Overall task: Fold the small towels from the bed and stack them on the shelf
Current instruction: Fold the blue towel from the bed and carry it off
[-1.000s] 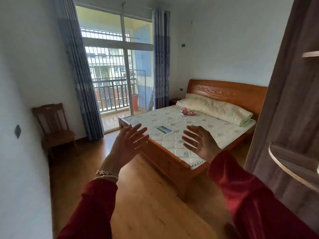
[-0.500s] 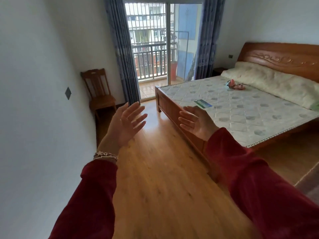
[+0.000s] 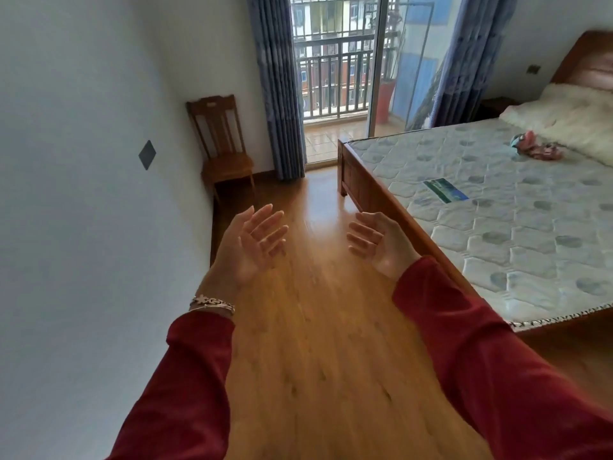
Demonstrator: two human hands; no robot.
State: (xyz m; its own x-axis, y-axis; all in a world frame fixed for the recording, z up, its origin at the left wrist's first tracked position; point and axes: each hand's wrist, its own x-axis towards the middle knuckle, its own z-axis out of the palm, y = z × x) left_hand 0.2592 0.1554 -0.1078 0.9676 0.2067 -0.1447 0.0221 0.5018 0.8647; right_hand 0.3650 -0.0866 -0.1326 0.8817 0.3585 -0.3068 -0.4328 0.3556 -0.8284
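We see both arms out over the wooden floor, red sleeves to the wrists. Left hand: palm up, fingers spread and nearly straight, holding nothing; bracelet at the wrist. Right hand: palm turned inward, fingers loosely extended, also empty. Bed stands to the right, bare quilted mattress. Small towels, a pink and teal bundle, lie crumpled near the pillow, well apart from both hands. Wooden chair against the left wall.
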